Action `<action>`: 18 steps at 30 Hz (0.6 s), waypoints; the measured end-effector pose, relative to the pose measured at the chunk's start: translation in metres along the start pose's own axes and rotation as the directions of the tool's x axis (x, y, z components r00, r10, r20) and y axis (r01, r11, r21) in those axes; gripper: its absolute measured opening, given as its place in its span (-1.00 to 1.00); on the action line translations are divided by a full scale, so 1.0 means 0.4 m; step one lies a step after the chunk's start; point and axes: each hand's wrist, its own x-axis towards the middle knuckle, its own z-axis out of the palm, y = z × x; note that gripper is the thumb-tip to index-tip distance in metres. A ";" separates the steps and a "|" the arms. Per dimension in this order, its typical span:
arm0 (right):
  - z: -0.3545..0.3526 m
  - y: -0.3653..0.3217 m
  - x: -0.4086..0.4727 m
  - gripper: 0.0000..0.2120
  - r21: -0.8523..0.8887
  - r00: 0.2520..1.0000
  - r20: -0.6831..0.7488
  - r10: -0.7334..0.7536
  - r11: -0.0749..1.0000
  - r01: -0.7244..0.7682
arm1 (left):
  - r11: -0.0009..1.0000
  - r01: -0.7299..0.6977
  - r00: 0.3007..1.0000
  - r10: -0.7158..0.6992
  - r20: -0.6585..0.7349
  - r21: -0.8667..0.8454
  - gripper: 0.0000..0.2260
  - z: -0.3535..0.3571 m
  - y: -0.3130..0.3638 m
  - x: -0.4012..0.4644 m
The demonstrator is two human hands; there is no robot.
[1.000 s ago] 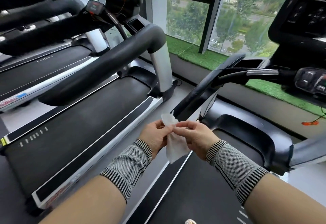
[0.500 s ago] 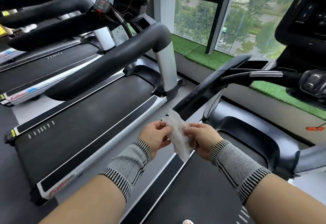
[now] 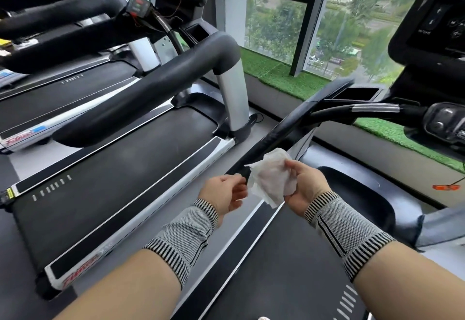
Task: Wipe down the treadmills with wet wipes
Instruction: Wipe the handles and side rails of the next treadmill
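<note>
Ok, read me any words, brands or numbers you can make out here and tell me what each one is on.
Red script logo on the near treadmill's side rail: starts "Fit", the rest blurred.
Same red logo on the far treadmill's rail: blurred.
Small white word on the right console panel: too small to read.
Nothing else legible.

white wet wipe (image 3: 273, 177), crumpled; beside black treadmill handrail (image 3: 284, 128)

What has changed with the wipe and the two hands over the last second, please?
The left hand has let go of the wet wipe and drawn slightly away; the right hand now holds it alone, opened wider than before. The wipe still has not touched the black handrail behind it.
</note>
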 end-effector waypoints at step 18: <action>-0.018 -0.087 0.055 -0.65 -0.071 0.989 0.129 0.076 0.995 -0.067 | 0.957 0.147 0.970 -0.189 -0.154 -0.252 -0.84 0.049 0.043 0.106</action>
